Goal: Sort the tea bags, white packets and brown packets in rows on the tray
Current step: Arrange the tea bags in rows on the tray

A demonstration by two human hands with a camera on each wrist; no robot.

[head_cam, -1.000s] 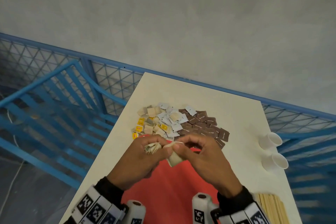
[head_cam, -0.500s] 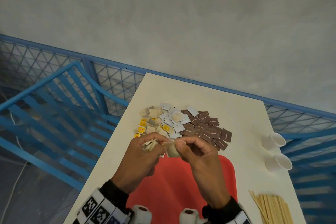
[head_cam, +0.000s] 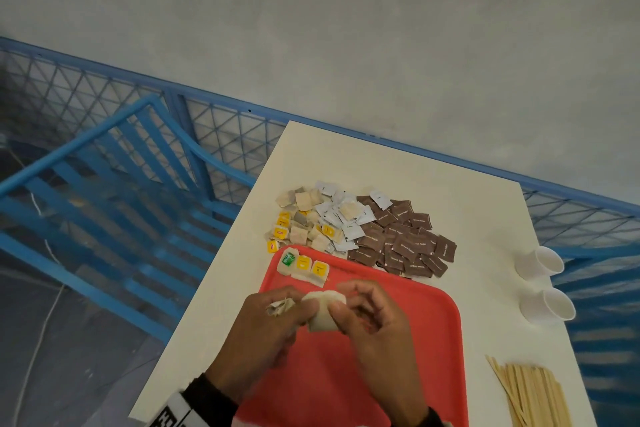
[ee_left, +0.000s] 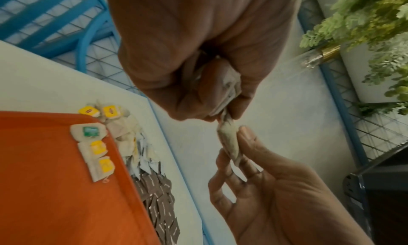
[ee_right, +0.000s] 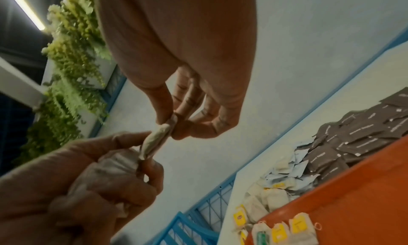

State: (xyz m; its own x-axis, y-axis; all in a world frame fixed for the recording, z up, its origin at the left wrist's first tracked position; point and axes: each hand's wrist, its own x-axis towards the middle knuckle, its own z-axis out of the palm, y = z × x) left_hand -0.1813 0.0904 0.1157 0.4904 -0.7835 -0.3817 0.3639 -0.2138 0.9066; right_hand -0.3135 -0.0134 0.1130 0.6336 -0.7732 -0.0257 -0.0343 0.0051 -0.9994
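Over the red tray (head_cam: 388, 367) both hands hold one pale tea bag (head_cam: 322, 315) between them. My left hand (head_cam: 263, 333) pinches its left edge and also grips a small bunch of tea bags (head_cam: 278, 307) in the palm. My right hand (head_cam: 374, 319) pinches the right edge, as the left wrist view shows at the tea bag (ee_left: 229, 144). Three tea bags (head_cam: 303, 265) lie in a row at the tray's far left corner. Beyond the tray lie loose tea bags (head_cam: 298, 218), white packets (head_cam: 346, 218) and brown packets (head_cam: 405, 243).
Two white paper cups (head_cam: 540, 262) lie on the cream table (head_cam: 381, 156) to the right. A bundle of wooden stir sticks (head_cam: 533, 395) sits at the near right. A blue metal fence (head_cam: 104, 184) runs along the table's left and far sides.
Both hands, still holding the tea bag together, have drawn back toward me over the tray, uncovering the row of three tea bags at its far left corner.
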